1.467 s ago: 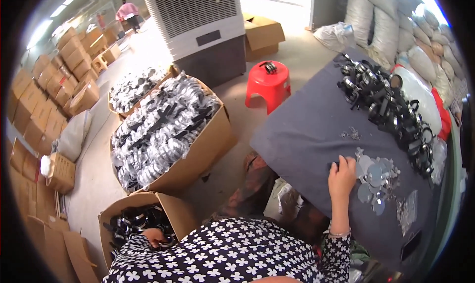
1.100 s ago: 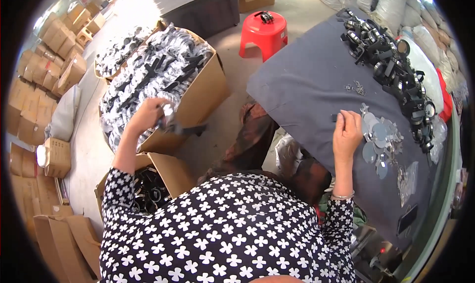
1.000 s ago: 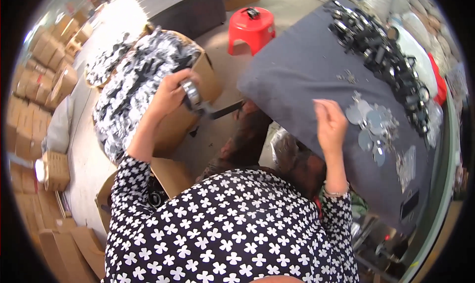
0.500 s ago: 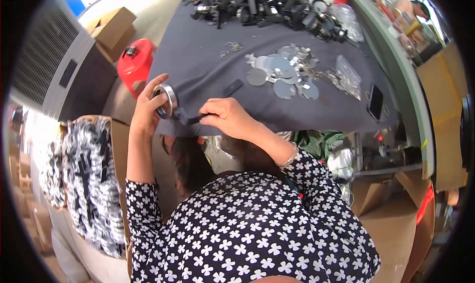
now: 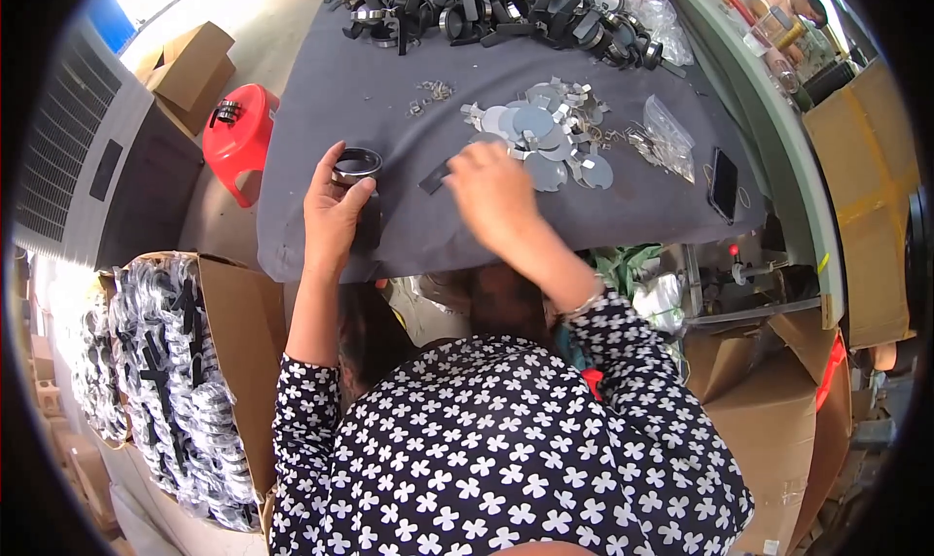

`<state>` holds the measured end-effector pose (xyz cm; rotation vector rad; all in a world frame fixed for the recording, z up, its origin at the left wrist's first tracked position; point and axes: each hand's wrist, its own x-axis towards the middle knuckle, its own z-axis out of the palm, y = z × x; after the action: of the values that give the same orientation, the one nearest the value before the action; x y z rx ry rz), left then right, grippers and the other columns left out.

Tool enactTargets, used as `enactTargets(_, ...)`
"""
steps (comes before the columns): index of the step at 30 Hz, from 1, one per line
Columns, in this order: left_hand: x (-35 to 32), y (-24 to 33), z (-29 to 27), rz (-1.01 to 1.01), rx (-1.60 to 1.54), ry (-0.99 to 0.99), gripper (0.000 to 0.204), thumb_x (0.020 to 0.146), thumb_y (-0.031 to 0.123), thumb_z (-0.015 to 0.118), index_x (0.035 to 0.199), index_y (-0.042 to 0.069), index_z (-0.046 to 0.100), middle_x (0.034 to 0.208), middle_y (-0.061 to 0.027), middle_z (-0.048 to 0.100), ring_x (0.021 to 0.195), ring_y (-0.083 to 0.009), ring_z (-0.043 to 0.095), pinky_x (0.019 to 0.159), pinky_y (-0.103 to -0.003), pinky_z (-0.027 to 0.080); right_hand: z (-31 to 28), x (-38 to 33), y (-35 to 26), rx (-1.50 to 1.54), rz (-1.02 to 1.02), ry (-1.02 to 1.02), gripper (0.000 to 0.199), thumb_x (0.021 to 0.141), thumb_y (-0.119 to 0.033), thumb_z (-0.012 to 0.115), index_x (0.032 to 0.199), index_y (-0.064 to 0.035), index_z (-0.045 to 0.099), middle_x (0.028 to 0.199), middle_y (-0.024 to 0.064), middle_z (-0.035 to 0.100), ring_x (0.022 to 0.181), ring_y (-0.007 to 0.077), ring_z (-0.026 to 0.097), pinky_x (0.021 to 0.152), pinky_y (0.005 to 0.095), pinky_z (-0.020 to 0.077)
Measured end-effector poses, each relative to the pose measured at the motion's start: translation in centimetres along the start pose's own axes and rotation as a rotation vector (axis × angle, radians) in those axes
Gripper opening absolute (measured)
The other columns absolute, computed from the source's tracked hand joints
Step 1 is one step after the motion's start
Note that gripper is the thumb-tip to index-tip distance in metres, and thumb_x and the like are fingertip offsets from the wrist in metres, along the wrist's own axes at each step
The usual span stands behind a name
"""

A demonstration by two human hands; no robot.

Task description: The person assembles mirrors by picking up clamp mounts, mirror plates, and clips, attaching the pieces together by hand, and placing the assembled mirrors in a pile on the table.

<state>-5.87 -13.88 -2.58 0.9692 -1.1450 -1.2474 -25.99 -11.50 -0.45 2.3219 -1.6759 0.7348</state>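
Note:
My left hand [image 5: 334, 211] grips a round black-and-silver ring [image 5: 343, 179] between thumb and fingers, just over the near left of the cloth-covered table. A dark part hangs below the ring beside my wrist, hard to make out against the cloth. My right hand [image 5: 494, 196], smeared by motion, is over the near edge of a pile of thin silver metal discs [image 5: 533, 121] with small tabs. Its fingertips are largely hidden, so whether it holds anything does not show. A flat black strip [image 5: 434, 178] lies just left of my right hand.
Black ring-and-handle pieces [image 5: 486, 11] heap along the far side. Tiny metal bits [image 5: 435, 91], a plastic bag [image 5: 667, 128] with metal pieces and a phone [image 5: 724, 184] lie on the grey cloth [image 5: 321, 99]. A red stool [image 5: 233, 143] and a box of wrapped pieces [image 5: 248, 361] stand left.
The ring has tipped so its opening faces up, held by my left hand alone. My right hand has left the black handle and moved right and up to the discs.

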Motion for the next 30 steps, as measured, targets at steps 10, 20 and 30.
enactTargets(10,-1.3,-0.3,-0.6,0.023,0.2,0.008,0.064,0.077,0.0,0.066,0.133,0.005,0.037,0.092,-0.0032,0.055,0.074,-0.007,0.052,0.069,-0.02,0.045,0.4,-0.1,6.7,-0.5,-0.177,-0.145,0.009,0.071,-0.009,0.056,0.075,-0.0054,0.063,0.08,0.0067,0.058,0.084,0.0227,0.052,0.075,0.0366,0.0358)
enactTargets(20,0.0,1.3,0.0,0.014,0.091,-0.123,0.062,0.076,-0.003,0.062,0.134,0.003,0.038,0.092,-0.008,0.058,0.071,-0.0118,0.056,0.066,-0.023,0.048,-0.9,-1.9,3.3,-0.323,-0.039,-0.171,0.017,0.075,-0.019,0.064,0.08,-0.0047,0.055,0.08,0.0103,0.061,0.077,0.0265,0.057,0.073,0.04,0.0402)
enactTargets(30,0.8,0.3,-0.9,-0.082,0.004,-0.114,0.061,0.082,0.005,0.058,0.137,0.004,0.033,0.092,-0.0114,0.063,0.063,-0.0136,0.06,0.056,-0.021,0.045,-1.2,-2.9,5.1,0.364,-0.233,-0.192,0.013,0.073,-0.005,0.062,0.085,-0.0029,0.057,0.08,0.01,0.055,0.072,0.0304,0.057,0.065,0.0387,0.0467)
